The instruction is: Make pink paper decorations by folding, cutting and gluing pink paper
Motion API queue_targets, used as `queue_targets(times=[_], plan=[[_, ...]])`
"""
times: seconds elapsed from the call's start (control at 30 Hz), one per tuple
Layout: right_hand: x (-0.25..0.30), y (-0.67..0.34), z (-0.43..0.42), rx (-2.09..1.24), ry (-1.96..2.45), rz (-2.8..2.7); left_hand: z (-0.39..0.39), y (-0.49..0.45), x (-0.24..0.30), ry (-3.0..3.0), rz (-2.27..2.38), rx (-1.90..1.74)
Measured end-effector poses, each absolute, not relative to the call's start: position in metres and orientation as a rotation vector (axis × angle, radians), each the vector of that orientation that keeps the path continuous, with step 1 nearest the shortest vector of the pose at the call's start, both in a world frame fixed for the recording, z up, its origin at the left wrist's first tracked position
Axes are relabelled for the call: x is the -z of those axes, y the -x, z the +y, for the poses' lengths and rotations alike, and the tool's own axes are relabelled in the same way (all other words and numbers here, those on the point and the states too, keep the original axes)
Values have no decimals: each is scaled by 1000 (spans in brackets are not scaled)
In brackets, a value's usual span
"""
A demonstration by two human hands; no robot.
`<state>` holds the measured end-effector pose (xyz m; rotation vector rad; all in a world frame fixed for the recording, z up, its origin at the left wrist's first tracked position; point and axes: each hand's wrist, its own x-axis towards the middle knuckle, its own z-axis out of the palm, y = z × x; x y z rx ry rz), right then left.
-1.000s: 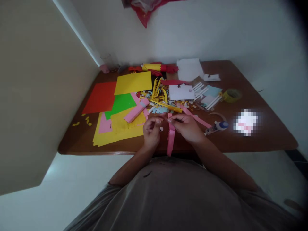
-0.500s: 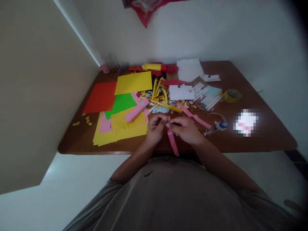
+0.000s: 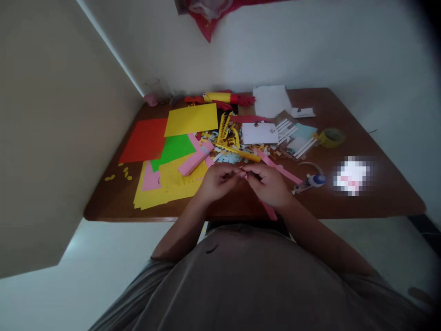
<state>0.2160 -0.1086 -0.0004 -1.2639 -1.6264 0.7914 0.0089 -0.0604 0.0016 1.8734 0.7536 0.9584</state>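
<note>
Paper in a thin pink strip (image 3: pixel 270 211) is between my left hand (image 3: pixel 221 181) and my right hand (image 3: pixel 270 184), just in from the middle of the front edge of the desk (image 3: pixel 379 197). The fingers of my left hand are narrow, with thumb and fingertips pinched on a little bit of the pink. The fingers of my right hand are narrow too, pinched at the same spot, so the two sets of fingertips meet. The other end of the strip pokes out under my right hand and reaches the front edge. My hand hides the middle part, so from far away I cannot tell how it bends.

To the right of my right hand is a white and blue bottle (image 3: pixel 310 183). Farther back, toward the right edge, is a yellow roll of tape (image 3: pixel 331 137). Past my hands, toward the back edge, is a heap of paper scraps (image 3: pixel 227 157), with a white card (image 3: pixel 260 134) beside it. On the left side, a pink folded piece (image 3: pixel 196 158) lies over yellow sheets (image 3: pixel 172 193), near a green sheet (image 3: pixel 174 149) and a red sheet (image 3: pixel 143 140). Small yellow circles (image 3: pixel 126 170) lie by the left edge. White paper (image 3: pixel 272 100) lies at the back edge.
</note>
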Motion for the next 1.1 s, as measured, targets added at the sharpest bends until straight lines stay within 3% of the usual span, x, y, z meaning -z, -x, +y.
queue_targets(times=[0.13, 0.33, 0.57, 0.93, 1.1], plan=[[0, -220, -104, -815, 1292, -1592, -57, -6, -5, -1937, 721, -909], [-1, -219, -103, -1302, 1197, -1301, -53, -2, -8, -1818, 636, -817], [0, -218, -105, -1523, 1096, -1109, -50, 2, -10, -1769, 629, -785], [4, -219, -104, -1624, 1077, -945, -50, 3, -2, -1690, 643, -826], [1, -212, -101, -1499, 1069, -1014, -50, 2, 3, -1660, 684, -873]])
